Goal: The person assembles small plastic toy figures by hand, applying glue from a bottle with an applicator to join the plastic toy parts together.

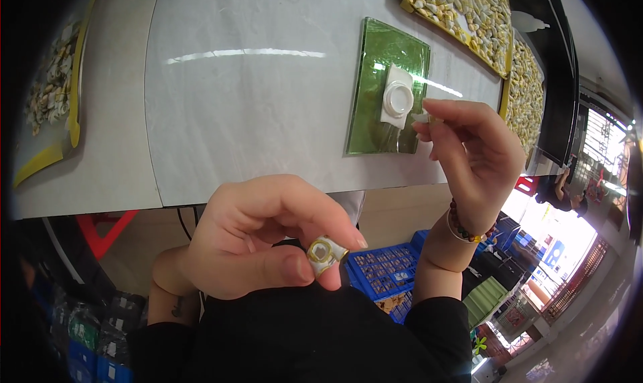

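Note:
My left hand (pixel 261 239) is closed in front of my body, below the table's near edge. Thumb and fingers pinch a small white ceramic piece with gold trim (pixel 325 254), its gold-ringed round face turned up. Over the right part of the table, my right hand (pixel 479 142) is closed in a pinch. Between its fingertips shows a tiny whitish piece (pixel 423 117), too small to name. Just left of those fingertips sits a small round white dish (pixel 400 100) on a white pad (pixel 395 75). The pad rests on a green glass slab (pixel 375 54).
Yellow-edged trays of many small white-and-gold pieces (pixel 462 11) stand at the far right. Another yellow-edged tray (pixel 75 108) lies at the far left. Below the grey table (pixel 248 121) are blue plastic crates (pixel 382 272). Another person (pixel 562 192) is at the right.

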The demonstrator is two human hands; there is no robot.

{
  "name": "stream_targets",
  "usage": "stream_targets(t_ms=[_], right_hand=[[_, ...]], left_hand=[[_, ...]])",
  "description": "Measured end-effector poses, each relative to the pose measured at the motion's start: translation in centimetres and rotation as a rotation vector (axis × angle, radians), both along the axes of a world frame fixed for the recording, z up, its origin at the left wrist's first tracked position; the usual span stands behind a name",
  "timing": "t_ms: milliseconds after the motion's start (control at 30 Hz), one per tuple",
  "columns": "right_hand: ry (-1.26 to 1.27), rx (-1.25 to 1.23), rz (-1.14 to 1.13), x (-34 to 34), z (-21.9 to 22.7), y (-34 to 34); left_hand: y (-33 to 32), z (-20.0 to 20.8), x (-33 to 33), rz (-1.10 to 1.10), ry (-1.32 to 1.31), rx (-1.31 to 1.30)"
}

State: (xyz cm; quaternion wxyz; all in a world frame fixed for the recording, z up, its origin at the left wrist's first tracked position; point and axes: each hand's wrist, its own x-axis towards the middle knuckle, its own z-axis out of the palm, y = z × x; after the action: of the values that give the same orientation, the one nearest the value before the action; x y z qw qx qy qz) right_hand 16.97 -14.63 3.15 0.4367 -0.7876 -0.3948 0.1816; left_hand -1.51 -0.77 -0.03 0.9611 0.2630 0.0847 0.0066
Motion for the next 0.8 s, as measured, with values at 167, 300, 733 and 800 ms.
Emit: stream_targets(t_ms=[167, 300, 733, 800], right_hand=[[-0.252, -0.017, 0.133, 0.8, -0.2, 0.7], [-0.308, -0.042, 0.173, 0.9, -0.1, 0.9], [-0.259, 0.016, 0.106, 0.7, -0.7, 1.4], [-0.257, -0.011, 0.141, 0.8, -0.8, 1.4]], left_hand=[[0.0, 0.2, -0.2, -0.002, 0.024, -0.024], [0.0, 0.0, 0.1, -0.004, 0.012, -0.052], [0.2, -0.2, 0.0, -0.005, -0.028, -0.077], [0.3, -0.1, 0.0, -0.012, -0.014, -0.082]])
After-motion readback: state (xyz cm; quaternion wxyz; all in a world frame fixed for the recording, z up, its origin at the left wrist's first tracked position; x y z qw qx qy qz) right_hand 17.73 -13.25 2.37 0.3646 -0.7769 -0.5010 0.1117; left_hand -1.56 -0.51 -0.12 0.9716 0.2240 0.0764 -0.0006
